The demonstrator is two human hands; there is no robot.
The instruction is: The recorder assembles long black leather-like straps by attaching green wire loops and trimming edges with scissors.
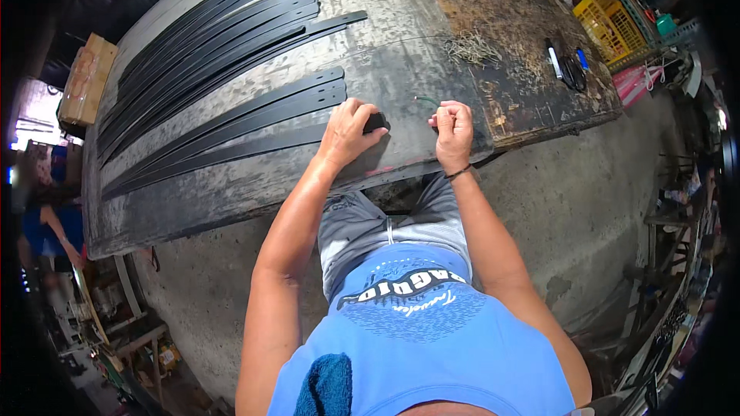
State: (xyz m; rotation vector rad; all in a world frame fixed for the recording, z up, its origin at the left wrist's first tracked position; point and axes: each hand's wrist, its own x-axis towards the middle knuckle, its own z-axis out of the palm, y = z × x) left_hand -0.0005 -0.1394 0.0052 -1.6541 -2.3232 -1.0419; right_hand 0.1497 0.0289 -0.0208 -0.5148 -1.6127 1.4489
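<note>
My left hand presses down near the front edge of the table, its fingers closed around the end of a black strap. That strap runs back to the left beneath my hand, and its rounded tip sticks out past my thumb. To the right, my right hand is closed in a fist-like pinch just above the tabletop, apart from the strap. A slim dark green piece with a pale tip points leftward from its fingers; its kind is unclear. Several holed black straps lie fanned out beside my left hand.
A larger group of black straps covers the worn table farther back. Thin scraps lie behind my right hand. Toward the right are a white marker, a blue-capped pen and a yellow crate. A box stands left.
</note>
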